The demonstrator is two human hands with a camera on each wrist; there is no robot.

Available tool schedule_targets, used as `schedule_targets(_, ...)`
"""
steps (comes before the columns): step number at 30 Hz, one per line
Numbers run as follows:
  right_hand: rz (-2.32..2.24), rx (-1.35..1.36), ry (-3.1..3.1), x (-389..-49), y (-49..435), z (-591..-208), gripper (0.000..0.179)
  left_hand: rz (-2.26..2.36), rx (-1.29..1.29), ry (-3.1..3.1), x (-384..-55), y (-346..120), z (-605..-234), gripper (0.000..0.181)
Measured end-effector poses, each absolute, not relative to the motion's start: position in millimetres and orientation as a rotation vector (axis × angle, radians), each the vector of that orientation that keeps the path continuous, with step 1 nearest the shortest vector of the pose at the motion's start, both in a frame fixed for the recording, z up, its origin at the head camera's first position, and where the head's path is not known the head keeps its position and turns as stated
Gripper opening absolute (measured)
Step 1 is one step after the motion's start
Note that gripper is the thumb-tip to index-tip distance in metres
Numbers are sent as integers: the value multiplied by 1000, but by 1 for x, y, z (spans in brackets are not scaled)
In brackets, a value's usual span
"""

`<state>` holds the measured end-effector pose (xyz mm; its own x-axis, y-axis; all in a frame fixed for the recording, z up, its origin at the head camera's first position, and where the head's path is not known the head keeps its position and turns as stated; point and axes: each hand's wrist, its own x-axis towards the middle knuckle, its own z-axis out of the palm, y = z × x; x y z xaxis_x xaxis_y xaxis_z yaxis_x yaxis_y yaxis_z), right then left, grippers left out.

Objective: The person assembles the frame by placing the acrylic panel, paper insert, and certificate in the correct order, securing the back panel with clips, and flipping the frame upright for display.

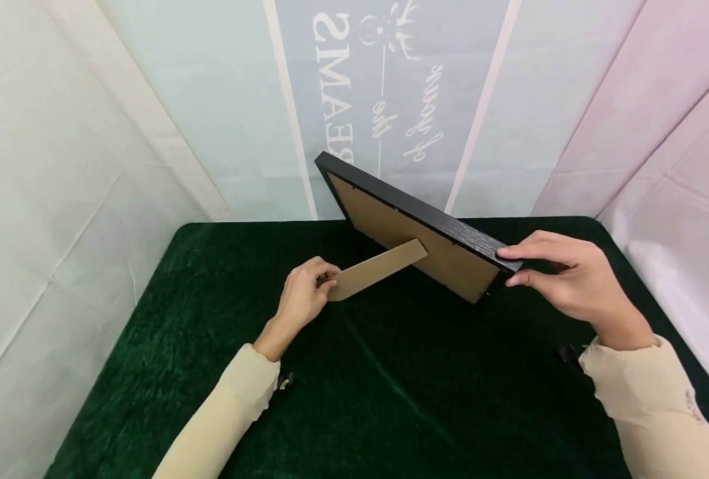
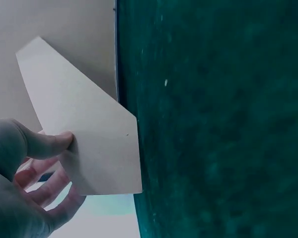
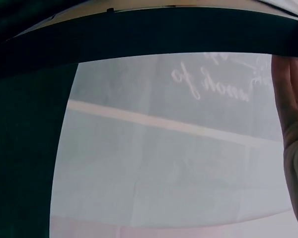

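A black-edged picture frame (image 1: 420,206) stands tilted at the back of the table, its brown backing (image 1: 384,219) facing me. From the middle of that backing a flat tan easel leg (image 1: 381,269) sticks out toward the left. My left hand (image 1: 301,293) pinches the free end of the leg; in the left wrist view the thumb (image 2: 52,144) lies on its face with fingers behind. At the frame's upper right corner my right hand (image 1: 576,276) grips the black edge between thumb and fingers. Only part of the right hand (image 3: 293,109) shows in the right wrist view, beside the black rim (image 3: 164,32).
Dark green velvet cloth (image 1: 390,399) covers the table. Behind it hangs a pale backdrop (image 1: 234,100) with mirrored white lettering, and white and pink fabric (image 1: 678,133) closes in the sides. Small dark devices (image 1: 285,380) sit at both wrists.
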<state>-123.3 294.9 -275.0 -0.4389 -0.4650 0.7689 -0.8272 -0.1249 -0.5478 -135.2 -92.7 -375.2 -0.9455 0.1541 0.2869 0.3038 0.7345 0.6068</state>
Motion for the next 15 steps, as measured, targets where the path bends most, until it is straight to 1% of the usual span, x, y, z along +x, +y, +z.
schedule_targets(10,1410,1338,-1911,-98,268,-286,35,-1000,-277,-2728,-152,-104,-370,12)
schedule_targets(12,1418,1305,-1925,-96,268,-290,37,-1007,-285,-2703,-153,-102,-363,15)
schedule_targets(15,1489,1207,-1987,-93,273,-295,45,-1132,-309,-2610,-156,-91,-340,23)
